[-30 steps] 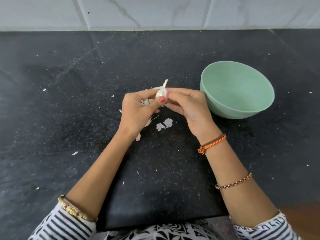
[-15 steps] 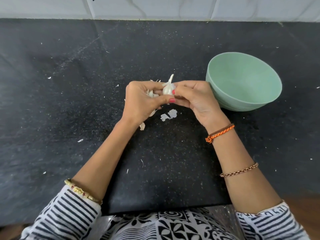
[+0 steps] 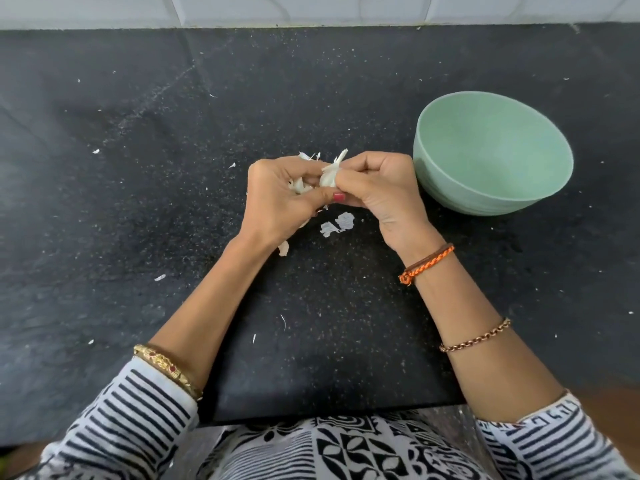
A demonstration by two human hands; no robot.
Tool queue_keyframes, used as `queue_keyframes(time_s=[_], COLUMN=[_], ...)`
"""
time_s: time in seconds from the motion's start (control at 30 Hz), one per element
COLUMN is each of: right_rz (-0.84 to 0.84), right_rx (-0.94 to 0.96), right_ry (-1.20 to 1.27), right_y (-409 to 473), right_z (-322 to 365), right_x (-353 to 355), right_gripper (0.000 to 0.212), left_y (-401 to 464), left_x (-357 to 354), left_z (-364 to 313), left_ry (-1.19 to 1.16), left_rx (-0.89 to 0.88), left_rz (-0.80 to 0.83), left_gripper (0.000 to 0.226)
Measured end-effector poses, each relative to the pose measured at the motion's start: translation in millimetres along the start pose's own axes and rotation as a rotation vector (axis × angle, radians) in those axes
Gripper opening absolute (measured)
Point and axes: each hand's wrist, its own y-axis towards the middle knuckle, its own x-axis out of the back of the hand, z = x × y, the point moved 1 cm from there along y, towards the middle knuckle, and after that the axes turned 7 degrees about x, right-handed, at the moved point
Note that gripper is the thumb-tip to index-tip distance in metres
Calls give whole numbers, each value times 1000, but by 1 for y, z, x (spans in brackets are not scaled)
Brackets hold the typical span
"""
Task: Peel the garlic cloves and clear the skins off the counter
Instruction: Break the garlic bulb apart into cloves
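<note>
A white garlic clove (image 3: pixel 328 177) with a loose papery tip sits between both hands above the black counter (image 3: pixel 138 202). My left hand (image 3: pixel 277 202) grips it from the left, thumb under it, and more pale garlic pieces (image 3: pixel 298 186) show in that palm. From the right, my right hand (image 3: pixel 377 192) pinches the clove with its curled fingers. Torn white skins (image 3: pixel 337 224) lie on the counter just below the hands, and another scrap (image 3: pixel 284 249) lies by my left wrist.
A pale green bowl (image 3: pixel 491 199) stands to the right of my right hand; its inside looks bare. Small skin flecks (image 3: pixel 160 277) are scattered over the counter. A white tiled wall (image 3: pixel 311 10) runs along the back edge.
Both hands stay together on the clove. My right fingers have curled further over it, hiding more of it. The camera view has shifted slightly.
</note>
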Motion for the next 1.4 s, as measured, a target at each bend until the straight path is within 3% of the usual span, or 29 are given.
queue_keyframes(time_s=[0.17, 0.4, 0.57, 0.87, 1.07, 1.4], right_rz=[-22, 129, 132, -2, -65, -115], right_rx=[38, -93, -91, -5, 40, 75], right_ry=[-57, 235, 193, -24, -120, -158], right_y=[-1, 1, 1, -2, -2, -2], right_z=[-2, 4, 4, 3, 3, -2], right_x=[-3, 8, 9, 4, -1, -4], right_gripper=[21, 13, 16, 9, 20, 4], left_y=[-1, 1, 0, 1, 3, 3], left_x=[3, 8, 8, 2, 1, -4], left_z=[2, -4, -4, 3, 8, 8], left_ry=[49, -55, 17, 217, 307, 352], left_rx=[0, 24, -29, -70, -125, -118], left_rz=[3, -5, 85, 69, 36, 103], left_gripper=[30, 43, 44, 36, 27, 34])
